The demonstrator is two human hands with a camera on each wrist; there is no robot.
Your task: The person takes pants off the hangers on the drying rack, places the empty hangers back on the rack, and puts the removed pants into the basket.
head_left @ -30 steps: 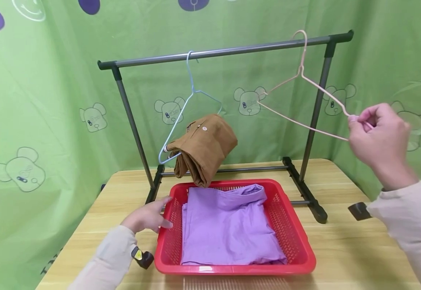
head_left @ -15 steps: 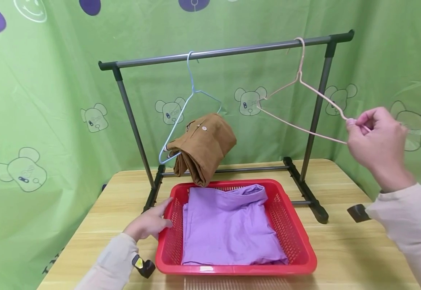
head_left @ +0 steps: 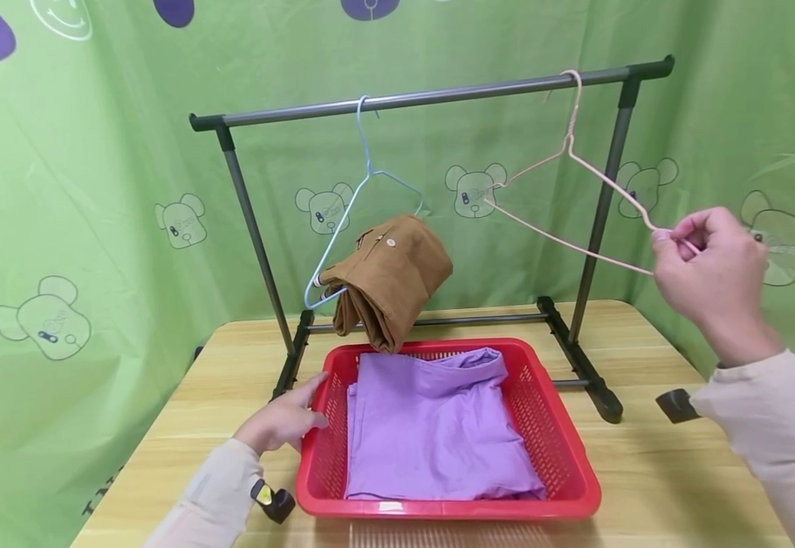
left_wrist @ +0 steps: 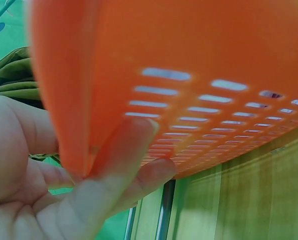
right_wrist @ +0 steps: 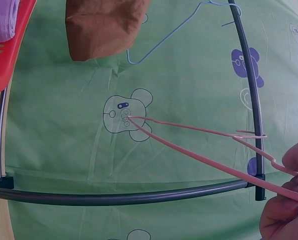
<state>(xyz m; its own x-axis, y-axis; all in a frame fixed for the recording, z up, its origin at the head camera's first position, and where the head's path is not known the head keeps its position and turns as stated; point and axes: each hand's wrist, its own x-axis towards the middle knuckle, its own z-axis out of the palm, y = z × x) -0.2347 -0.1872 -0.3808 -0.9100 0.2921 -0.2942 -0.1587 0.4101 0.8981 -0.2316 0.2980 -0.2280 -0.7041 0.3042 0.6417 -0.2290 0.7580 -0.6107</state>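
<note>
My right hand (head_left: 715,285) pinches the right-hand corner of a thin pink clothes hanger (head_left: 570,129). The hanger's hook sits over the rail near its right end, and nothing hangs on it. At the left side of a red plastic basket (head_left: 580,457), my left hand (head_left: 286,417) grips the rim; the left wrist view shows the wall between thumb and fingers (left_wrist: 106,190). Folded purple cloth (head_left: 438,434) lies inside the basket. Brown folded trousers (head_left: 400,270) hang over the lower bar of a light blue hanger (head_left: 363,141) on the rail.
A grey metal clothes rack (head_left: 465,93) with black end fittings stands on the wooden table (head_left: 650,464), its feet behind and beside the basket. Green printed curtain (head_left: 116,175) surrounds the table at the back and sides.
The pink hanger's hook has come down onto the rail, and my right hand has lowered a little with it. My left hand has closed on the basket's rim.
</note>
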